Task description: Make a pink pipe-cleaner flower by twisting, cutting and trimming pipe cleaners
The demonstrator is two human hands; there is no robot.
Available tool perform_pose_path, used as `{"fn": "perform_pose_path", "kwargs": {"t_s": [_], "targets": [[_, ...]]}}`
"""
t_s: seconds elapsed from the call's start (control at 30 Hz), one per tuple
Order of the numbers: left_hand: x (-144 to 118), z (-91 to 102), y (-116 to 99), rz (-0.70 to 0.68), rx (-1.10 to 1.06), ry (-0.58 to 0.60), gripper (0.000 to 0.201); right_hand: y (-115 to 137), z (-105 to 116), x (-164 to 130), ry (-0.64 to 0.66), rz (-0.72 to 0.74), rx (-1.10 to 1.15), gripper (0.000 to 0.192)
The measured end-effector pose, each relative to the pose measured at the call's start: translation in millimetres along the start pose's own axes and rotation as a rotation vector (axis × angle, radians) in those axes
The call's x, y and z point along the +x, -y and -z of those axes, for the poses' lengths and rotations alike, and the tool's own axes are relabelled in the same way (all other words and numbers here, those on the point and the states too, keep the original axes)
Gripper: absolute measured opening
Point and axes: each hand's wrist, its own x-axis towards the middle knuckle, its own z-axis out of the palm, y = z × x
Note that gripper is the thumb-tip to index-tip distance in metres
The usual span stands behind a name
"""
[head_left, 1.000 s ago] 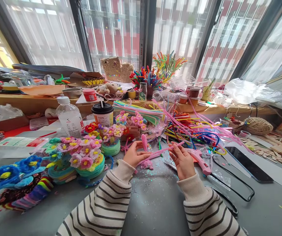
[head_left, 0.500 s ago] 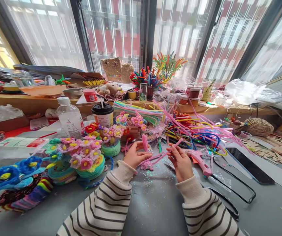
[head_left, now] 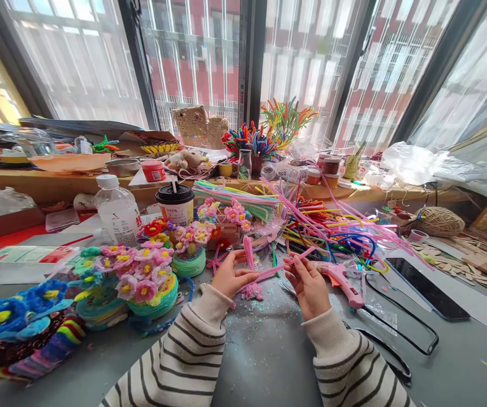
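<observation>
A pink pipe cleaner (head_left: pixel 271 272) stretches between my two hands above the grey tabletop. My left hand (head_left: pixel 231 275) pinches one end, with a folded pink length (head_left: pixel 249 252) standing up by its fingers. My right hand (head_left: pixel 309 282) grips the other end between thumb and fingertips, and a short tip sticks out past them. On the table just below lies a small pink fuzzy piece (head_left: pixel 251 291), with glitter scattered around it. Right of my right hand rests a pink glue gun (head_left: pixel 341 281) with a black cord.
Pipe-cleaner flower pots (head_left: pixel 145 282) and a blue-flowered basket (head_left: pixel 35 333) stand at left, near a plastic bottle (head_left: pixel 118 212) and a lidded cup (head_left: pixel 175 206). Loose pipe cleaners (head_left: pixel 332 226) pile up behind my hands. A phone (head_left: pixel 427 288) and twine ball (head_left: pixel 440 221) lie at right.
The view has shifted slightly. My hands have drawn a little closer, and the pipe cleaner between them lies flatter. Both hands keep hold of it.
</observation>
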Motion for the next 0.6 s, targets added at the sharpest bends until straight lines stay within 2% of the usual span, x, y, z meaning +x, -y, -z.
{"fn": "perform_pose_path", "kwargs": {"t_s": [0.2,0.37,0.6], "targets": [[-0.9,-1.9,-2.5,-0.028,-0.015,-0.018,0.052,-1.6,0.3,-0.9,0.021,0.006,-0.055,0.020],[-0.5,-1.1,-2.5,-0.030,-0.008,0.001,0.047,-3.4,0.5,-0.3,0.016,0.105,-0.181,0.023],[-2.5,-2.3,-2.0,-0.046,-0.037,-0.032,0.048,-5.7,-0.4,-4.2,0.136,0.293,-0.556,0.012]]}}
